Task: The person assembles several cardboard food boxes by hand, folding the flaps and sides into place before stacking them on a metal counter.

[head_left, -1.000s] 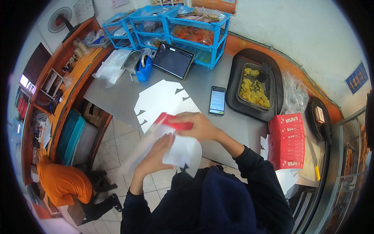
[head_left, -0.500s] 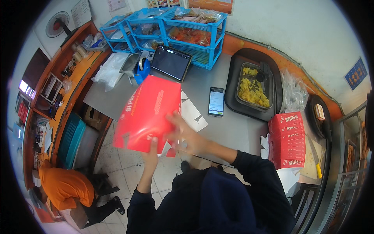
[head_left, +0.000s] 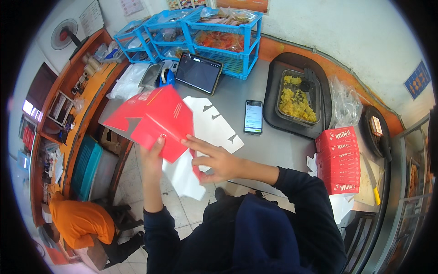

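Note:
Above the near edge of the steel counter I hold a red takeaway carton [head_left: 166, 112], a flat card blank partly folded, with its white inner side and slotted flaps spread to the right and below. My left hand [head_left: 152, 160] is closed on the near left edge, thumb on the red face. Closed on the near right side is my right hand [head_left: 215, 160], its fingers pinching a flap beside a fold. A stack of red cartons [head_left: 337, 160] lies to my right.
Behind the carton stand a tablet [head_left: 199, 73] and blue shelf racks [head_left: 244, 50]. A phone [head_left: 253, 117] lies near a metal tray [head_left: 299, 121] of yellow food. At right is a yellow-handled knife [head_left: 377, 196]. A person in orange [head_left: 84, 219] sits at lower left.
The carton has turned and opened out, showing much more of its white inside. My left hand has moved left and up; my right hand has shifted to the lower right flap.

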### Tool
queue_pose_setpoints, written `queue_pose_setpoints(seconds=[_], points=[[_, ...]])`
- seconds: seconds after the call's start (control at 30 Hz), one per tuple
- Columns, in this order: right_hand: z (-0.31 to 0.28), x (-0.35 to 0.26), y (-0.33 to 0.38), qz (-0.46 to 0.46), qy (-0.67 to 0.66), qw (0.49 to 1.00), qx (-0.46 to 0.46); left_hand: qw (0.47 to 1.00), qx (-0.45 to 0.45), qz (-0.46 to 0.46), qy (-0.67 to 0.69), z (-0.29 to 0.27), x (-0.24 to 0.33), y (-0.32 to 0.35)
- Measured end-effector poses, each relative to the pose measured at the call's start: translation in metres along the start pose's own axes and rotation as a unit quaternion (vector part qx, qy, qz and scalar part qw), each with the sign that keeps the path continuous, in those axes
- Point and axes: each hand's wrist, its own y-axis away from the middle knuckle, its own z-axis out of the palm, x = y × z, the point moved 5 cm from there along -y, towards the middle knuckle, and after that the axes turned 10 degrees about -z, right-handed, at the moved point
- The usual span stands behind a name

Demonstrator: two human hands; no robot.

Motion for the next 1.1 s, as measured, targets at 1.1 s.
queue_pose_setpoints(seconds=[1.1], points=[[-0.046, -0.029, -0.002, 0.04, 0.41, 0.896, 0.163, 0.987, -0.108, 0.119, -0.013, 0.071, -0.019, 0.026]])
